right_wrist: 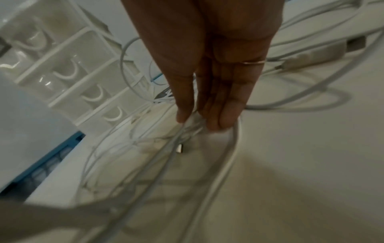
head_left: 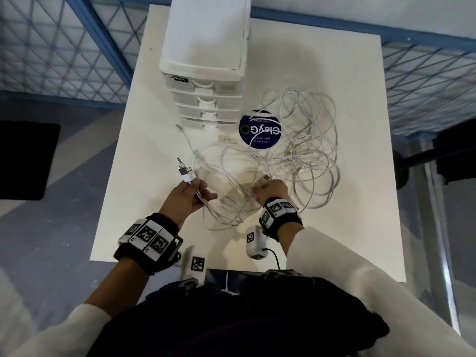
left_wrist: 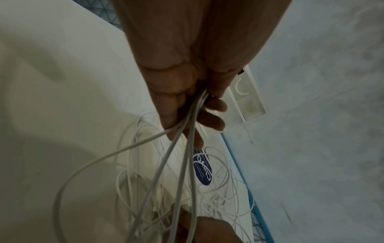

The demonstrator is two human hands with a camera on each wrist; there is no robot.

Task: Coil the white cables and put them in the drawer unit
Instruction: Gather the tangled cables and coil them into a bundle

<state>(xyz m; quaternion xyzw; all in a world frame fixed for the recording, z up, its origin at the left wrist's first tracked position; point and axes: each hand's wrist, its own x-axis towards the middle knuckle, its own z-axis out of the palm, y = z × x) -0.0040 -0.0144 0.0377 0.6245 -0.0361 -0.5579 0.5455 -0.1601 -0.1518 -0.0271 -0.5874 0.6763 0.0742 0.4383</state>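
A loose tangle of white cables [head_left: 304, 150] lies on the white table [head_left: 347, 228], right of the white drawer unit [head_left: 206, 99], whose drawers are all closed. My left hand [head_left: 190, 191] grips several cable strands [left_wrist: 182, 164] just behind their USB plugs [head_left: 184, 171], which stick out past my fingers. My right hand [head_left: 270, 188] reaches into the near edge of the tangle. In the right wrist view its thumb and fingers [right_wrist: 218, 121] pinch a thin cable [right_wrist: 176, 139] close to the tabletop. Strands run slack between both hands.
A round dark-blue sticker [head_left: 260, 131] lies under the cables beside the drawer unit's base. Blue mesh railing [head_left: 103, 42] runs behind and beside the table. A larger USB plug [right_wrist: 353, 42] lies in the tangle at the right. The table's left edge is near my left hand.
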